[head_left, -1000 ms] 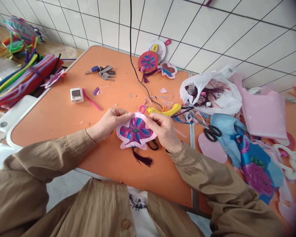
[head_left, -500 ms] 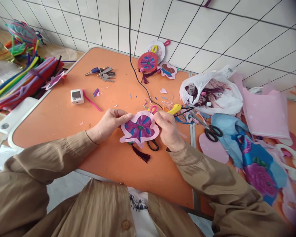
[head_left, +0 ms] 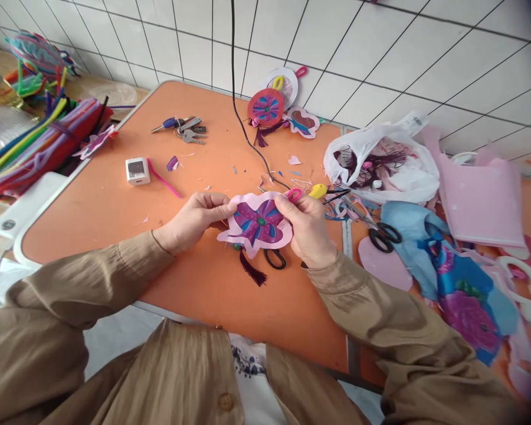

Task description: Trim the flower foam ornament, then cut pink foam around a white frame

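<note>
Between my hands is a flower-shaped ornament (head_left: 261, 223) with a purple and blue flower, a green centre and a wavy pink border. My left hand (head_left: 194, 221) pinches its upper left edge between thumb and fingers. My right hand (head_left: 307, 227) grips the upper right edge, thumb on the front, near a pink loop (head_left: 294, 195). A dark tassel (head_left: 253, 271) hangs from the ornament's lower edge. Below it shows a black scissor handle (head_left: 275, 258); the rest of those scissors is hidden. A yellow-handled tool (head_left: 318, 190) lies behind my right hand.
Keys (head_left: 188, 128) and a white charger (head_left: 137, 170) lie on the orange table (head_left: 212, 307). Finished-looking ornaments (head_left: 266, 108) rest by the tiled wall. At right are a plastic bag of tassels (head_left: 418, 177), black-handled scissors (head_left: 384, 237) and fabric pieces (head_left: 469, 319). Pipe cleaners (head_left: 57, 141) lie left.
The ornament has shifted slightly right and up and turned a little. My right thumb has moved onto its upper right front, and the tassel has swung.
</note>
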### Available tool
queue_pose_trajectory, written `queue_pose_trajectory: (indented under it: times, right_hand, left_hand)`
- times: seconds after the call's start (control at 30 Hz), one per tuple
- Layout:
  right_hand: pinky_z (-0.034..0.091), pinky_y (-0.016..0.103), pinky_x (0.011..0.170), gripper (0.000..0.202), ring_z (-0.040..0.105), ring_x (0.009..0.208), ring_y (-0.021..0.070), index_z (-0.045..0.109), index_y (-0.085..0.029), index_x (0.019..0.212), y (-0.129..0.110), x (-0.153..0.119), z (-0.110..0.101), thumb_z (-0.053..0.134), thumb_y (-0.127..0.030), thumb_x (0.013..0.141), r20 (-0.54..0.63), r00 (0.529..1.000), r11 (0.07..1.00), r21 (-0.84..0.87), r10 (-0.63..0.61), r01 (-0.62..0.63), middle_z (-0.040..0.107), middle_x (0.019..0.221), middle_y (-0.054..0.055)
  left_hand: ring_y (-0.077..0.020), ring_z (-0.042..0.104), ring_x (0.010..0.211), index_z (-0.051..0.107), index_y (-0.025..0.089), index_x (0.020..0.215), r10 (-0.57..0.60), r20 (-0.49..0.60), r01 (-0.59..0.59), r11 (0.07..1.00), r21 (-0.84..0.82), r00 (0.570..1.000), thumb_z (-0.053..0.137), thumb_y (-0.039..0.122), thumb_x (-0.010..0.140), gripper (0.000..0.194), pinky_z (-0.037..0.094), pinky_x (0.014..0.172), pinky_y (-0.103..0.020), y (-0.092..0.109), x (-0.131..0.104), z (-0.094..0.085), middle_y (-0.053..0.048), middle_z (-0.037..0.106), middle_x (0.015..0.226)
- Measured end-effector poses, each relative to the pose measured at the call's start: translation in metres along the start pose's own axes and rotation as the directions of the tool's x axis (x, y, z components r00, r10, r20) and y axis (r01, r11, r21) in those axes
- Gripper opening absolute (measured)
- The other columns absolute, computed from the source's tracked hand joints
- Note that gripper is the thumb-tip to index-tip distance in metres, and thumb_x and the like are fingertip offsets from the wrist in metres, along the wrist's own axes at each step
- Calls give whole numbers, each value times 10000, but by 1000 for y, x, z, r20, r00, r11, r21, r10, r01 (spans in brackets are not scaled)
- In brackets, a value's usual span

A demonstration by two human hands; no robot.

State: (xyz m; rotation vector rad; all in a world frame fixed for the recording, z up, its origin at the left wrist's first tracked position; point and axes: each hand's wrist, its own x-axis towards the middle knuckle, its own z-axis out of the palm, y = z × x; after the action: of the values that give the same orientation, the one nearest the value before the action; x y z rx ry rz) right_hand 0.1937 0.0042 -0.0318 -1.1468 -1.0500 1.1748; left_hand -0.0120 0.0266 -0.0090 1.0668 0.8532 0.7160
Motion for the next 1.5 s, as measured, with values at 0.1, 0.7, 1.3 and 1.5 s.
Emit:
queue_pose_trajectory:
  times: [0.1,0.7,1.3,1.5]
  right_hand:
    - [628,382,760,358,704,741,185,602,-236,694,1,0,1,821,-518,724,-34,999,998,56,31,-29,712,752,5]
    - [500,292,595,376,581,616,144,673,-198,791,-2,0,-2,818,-536,709,109,984,978,134,144,-158,632,672,-12]
    - [437,275,589,256,536,598,115,719,-164,822,-8,-11,1,813,-372,706,325,920,974,-12,218,-227,653,685,0]
    - [448,263,572,247,544,599,113,703,-167,811,-7,-10,0,796,-344,666,345,902,956,43,259,-291,656,695,-1]
  left_hand:
    - [-110,608,531,691,130,626,-46,-21,43,990,-134,999,884,571,633,482,488,518,-210,-2,3,-2,-30,679,597]
    - [-108,677,516,775,102,719,-110,-18,105,977,-185,994,934,448,633,390,544,527,-151,-7,2,-5,-76,750,619]
    - [-120,708,586,815,98,751,-178,31,176,902,-394,984,984,358,561,364,595,575,-159,-16,-3,4,-88,774,676]
    - [-132,707,580,814,107,787,-175,92,198,884,-424,980,970,397,581,389,589,549,-172,-16,-6,6,-88,769,689]
